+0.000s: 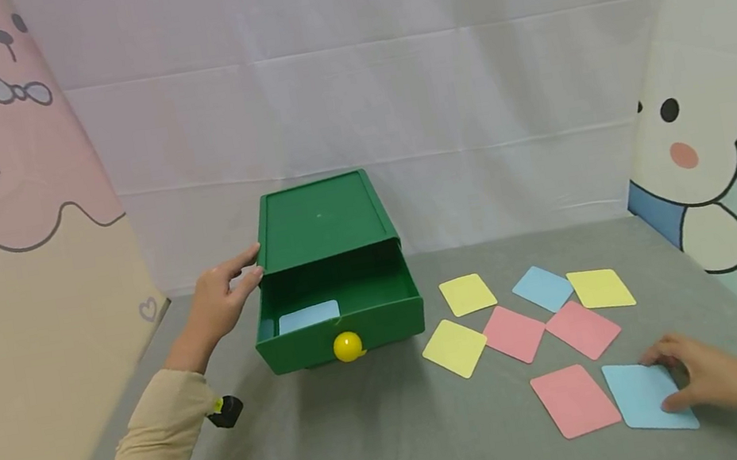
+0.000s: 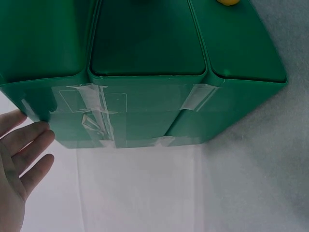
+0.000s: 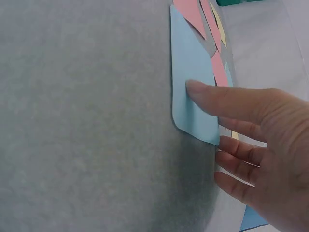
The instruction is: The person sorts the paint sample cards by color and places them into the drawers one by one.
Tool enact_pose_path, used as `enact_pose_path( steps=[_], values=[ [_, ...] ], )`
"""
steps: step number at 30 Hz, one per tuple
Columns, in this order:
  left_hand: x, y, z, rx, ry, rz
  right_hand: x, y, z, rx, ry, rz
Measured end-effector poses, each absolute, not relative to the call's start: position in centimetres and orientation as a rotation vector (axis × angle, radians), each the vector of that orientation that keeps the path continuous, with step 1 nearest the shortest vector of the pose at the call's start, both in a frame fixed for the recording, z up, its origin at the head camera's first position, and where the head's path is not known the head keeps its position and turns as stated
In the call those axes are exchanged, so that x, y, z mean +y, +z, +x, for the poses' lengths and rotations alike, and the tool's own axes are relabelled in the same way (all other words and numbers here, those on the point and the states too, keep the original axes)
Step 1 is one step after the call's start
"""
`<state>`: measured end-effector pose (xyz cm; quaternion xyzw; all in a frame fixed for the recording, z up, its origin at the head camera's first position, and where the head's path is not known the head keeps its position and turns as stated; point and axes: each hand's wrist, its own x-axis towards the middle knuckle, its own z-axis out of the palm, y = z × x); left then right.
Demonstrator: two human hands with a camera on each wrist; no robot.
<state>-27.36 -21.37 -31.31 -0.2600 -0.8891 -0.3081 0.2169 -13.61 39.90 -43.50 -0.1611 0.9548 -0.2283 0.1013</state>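
A green drawer box (image 1: 327,220) stands on the grey table with its drawer (image 1: 383,324) pulled out, a yellow round knob (image 1: 347,346) on the front. Inside the drawer lies a light blue card (image 1: 308,317). My left hand (image 1: 221,302) rests its fingertips on the box's left side, fingers fairly straight; the left wrist view shows them at the green wall (image 2: 145,116), where clear tape runs. At the right, my right hand (image 1: 713,372) pinches a blue square card (image 1: 637,396), thumb on its face and fingers at its far edge.
Several pink (image 1: 575,400), yellow (image 1: 455,348) and blue cards (image 1: 543,288) lie spread right of the drawer, some with corners touching. A white cloth (image 1: 391,98) hangs behind the box. Cartoon-printed panels (image 1: 21,277) flank the table on both sides.
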Motion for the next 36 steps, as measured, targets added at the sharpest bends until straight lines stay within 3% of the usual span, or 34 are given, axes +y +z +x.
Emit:
enact_pose_path(
  steps=[6, 18, 29, 36],
  values=[
    [-21.3, -31.4, -27.3, -2.462, -0.861, -0.709, 39.9, -43.6, -13.6, 2.773, -0.788, -0.399],
    [-21.4, -31.6, -27.4, -2.47, -0.867, -0.691, 40.7, -44.4, -14.0, 2.812, -0.973, -0.683],
    [-21.3, -31.5, -27.4, -2.454, -0.873, -0.706, 40.6, -42.3, -15.3, 2.739, -1.007, -0.66],
    [-21.2, -31.4, -27.3, -2.456, -0.865, -0.7, 40.1, -40.2, -16.4, 2.848, -1.041, -0.859]
  ],
)
